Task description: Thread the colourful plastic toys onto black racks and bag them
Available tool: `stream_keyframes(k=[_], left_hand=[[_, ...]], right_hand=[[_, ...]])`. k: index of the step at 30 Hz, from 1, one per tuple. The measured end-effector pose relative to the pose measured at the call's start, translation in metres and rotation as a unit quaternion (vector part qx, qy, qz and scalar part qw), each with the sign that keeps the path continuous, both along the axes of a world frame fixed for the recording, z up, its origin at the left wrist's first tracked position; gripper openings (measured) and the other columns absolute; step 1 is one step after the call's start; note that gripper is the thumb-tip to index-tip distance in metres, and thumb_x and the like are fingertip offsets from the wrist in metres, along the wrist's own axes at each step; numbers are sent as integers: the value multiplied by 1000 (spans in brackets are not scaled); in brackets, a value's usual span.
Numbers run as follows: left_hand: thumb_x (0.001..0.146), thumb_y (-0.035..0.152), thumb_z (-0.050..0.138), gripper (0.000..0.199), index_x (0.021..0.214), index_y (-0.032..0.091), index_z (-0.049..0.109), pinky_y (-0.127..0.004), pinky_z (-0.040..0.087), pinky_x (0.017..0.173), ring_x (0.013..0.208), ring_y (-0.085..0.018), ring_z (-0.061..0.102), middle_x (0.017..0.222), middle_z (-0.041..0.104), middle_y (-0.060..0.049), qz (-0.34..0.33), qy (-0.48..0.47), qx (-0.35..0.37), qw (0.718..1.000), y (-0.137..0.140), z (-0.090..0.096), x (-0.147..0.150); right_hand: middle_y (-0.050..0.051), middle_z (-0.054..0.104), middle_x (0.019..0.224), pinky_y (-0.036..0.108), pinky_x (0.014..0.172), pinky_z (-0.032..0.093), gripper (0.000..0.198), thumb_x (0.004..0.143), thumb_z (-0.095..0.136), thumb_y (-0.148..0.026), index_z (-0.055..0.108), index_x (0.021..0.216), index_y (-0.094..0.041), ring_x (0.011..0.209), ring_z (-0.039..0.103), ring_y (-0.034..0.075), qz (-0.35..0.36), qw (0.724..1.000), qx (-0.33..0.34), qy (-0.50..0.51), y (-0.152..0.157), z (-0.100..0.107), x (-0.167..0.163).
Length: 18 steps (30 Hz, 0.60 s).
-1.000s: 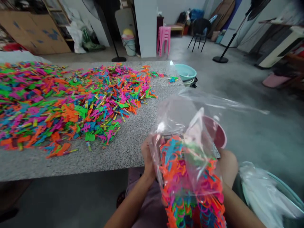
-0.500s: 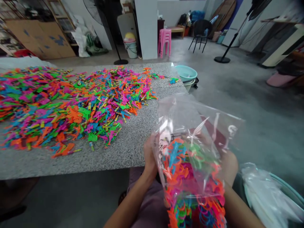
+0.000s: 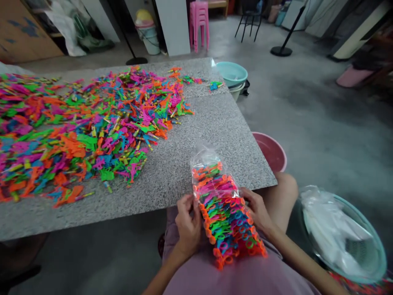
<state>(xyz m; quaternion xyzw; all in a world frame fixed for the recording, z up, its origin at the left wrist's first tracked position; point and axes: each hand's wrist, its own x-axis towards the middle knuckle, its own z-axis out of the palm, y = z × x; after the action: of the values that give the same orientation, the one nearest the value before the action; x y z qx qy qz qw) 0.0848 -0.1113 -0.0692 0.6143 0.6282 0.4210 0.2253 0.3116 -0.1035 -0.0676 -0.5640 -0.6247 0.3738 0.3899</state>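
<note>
A clear plastic bag [image 3: 206,155] covers the far part of a stack of bright plastic pieces [image 3: 227,221], orange, green, blue and pink, with ring-shaped ends. This bundle slants from the granite table's edge down onto my lap. My left hand [image 3: 188,221] grips its left side, thumb and fingers bent at the bag. On the opposite side, my right hand [image 3: 257,208] pinches the bag's edge, its fingertips partly hidden. Whether the film reaches the near end of the stack, I cannot tell. A large heap of similar small toys [image 3: 92,135] spreads over the table's left.
The granite table [image 3: 172,172] ends at a corner near my right knee. A pink basin [image 3: 270,151] stands beneath that corner. At right, a teal basket [image 3: 376,258] holds plastic bags [image 3: 334,229]. Light-blue basins [image 3: 231,73] sit beyond the far corner, and pink stools [image 3: 199,24] farther back.
The bag and its pieces have gone from upright, close to me, to lying tilted away toward the table edge. Both hands now hold its sides lower down, and the view has tipped downward.
</note>
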Motion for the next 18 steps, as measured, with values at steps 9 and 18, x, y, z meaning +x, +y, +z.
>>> stream_keyframes(k=[9,18], left_hand=[[89,10,51,14,96,19,59,-28,58,77,77,-16,71,82,72,-5,-86,100,206,970,-9,11,-2],[88,9,49,14,80,21,51,-33,58,87,58,-10,59,66,63,3,-275,106,212,932,3,23,-2]], right_hand=[[3,72,76,25,55,53,21,85,56,-12,67,99,-23,62,67,16,9,961,261,-93,4,7,25],[6,71,83,26,60,51,19,90,52,-22,68,99,-20,69,65,16,117,981,118,-95,-11,28,55]])
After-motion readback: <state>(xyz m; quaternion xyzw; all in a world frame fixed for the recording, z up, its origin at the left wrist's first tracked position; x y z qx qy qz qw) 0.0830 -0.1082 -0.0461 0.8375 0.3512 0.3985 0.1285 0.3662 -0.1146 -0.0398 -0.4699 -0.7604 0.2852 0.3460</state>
